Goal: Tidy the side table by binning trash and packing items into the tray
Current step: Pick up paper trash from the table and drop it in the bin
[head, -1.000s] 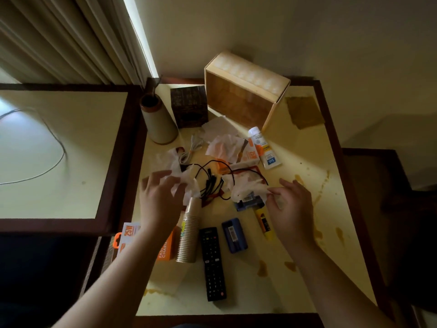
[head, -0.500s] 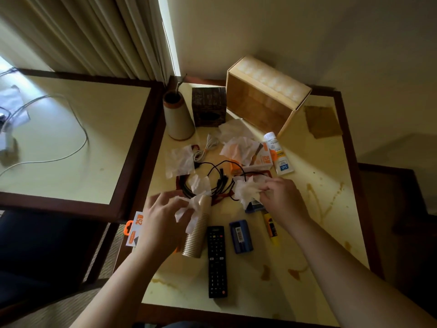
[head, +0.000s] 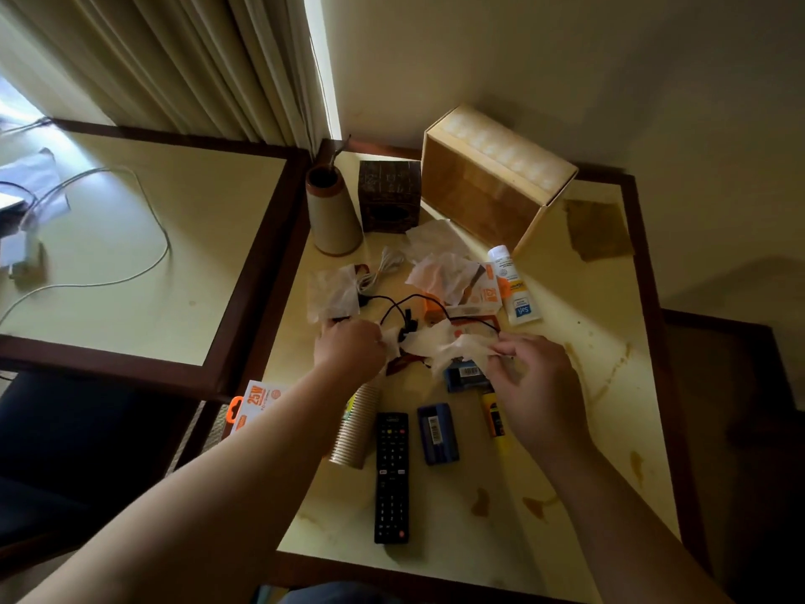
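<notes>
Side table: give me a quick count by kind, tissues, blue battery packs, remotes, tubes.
Crumpled tissues: 4, one held by both hands, one at left, two near the tray
Blue battery packs: 2
Remote: 1
White tube: 1
Total: 8

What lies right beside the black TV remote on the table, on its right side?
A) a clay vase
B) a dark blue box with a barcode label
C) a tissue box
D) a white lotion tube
B: the dark blue box with a barcode label lies flat just right of the remote, roughly parallel to it.
</notes>
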Demonstrator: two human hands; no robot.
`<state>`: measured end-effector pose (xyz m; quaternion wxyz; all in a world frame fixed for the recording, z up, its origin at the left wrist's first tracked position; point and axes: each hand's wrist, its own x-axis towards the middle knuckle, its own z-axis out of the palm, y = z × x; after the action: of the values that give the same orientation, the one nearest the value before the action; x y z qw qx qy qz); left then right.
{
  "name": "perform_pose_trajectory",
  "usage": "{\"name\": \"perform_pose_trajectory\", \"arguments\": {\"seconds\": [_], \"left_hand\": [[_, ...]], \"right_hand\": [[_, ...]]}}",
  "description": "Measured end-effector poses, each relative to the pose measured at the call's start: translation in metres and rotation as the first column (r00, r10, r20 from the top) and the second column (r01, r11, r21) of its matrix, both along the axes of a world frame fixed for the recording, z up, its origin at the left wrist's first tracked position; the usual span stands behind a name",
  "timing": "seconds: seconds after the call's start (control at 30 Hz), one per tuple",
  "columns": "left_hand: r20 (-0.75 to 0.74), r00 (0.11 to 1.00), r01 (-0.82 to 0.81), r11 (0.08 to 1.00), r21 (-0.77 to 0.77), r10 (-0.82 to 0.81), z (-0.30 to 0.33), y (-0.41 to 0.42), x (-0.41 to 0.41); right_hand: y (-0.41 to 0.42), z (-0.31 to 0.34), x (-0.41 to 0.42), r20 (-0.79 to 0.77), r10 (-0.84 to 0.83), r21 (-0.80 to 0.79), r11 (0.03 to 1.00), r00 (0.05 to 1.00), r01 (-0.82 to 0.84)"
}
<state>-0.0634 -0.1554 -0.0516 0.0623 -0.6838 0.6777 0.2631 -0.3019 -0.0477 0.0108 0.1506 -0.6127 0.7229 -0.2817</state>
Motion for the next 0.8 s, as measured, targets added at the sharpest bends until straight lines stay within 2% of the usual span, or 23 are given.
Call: {"name": "perform_pose_trajectory", "arguments": {"seconds": [0.17,0.27,0.37,0.5,0.6,0.8], "left_hand": [[0.066,0.991,-0.113,0.994,0.000,0.113,0.004,-0.004,-0.013],[0.084,0.988,-0.120,0.986,-0.116,0.130,0.011,0.002,-0.015],[0.004,0.991,-0.132,0.957,-0.257,0.137,0.028,0.017,-0.012],[-0.194,0.964,-0.248,0.871,-0.424,0.180,0.059,0.054,0.000],[-0.307,0.931,-0.340,0.783,-0.522,0.200,0.077,0.100,0.019],[-0.337,0.901,-0.433,0.632,-0.643,0.275,0.095,0.205,0.076]], "right_hand": [[0.011,0.002,-0.008,-0.010,0.012,0.007,1.000,1.000,-0.012],[0.018,0.004,-0.012,-0.006,0.026,-0.001,1.000,1.000,-0.026],[0.022,0.006,-0.014,-0.002,0.039,-0.011,0.999,0.999,-0.039],[0.022,0.010,-0.009,0.026,0.029,-0.030,0.999,0.999,-0.028],[0.019,0.019,0.005,0.077,0.072,-0.128,0.990,0.994,-0.061],[0.016,0.047,0.071,0.145,0.283,-0.343,0.913,0.948,-0.220]]}}
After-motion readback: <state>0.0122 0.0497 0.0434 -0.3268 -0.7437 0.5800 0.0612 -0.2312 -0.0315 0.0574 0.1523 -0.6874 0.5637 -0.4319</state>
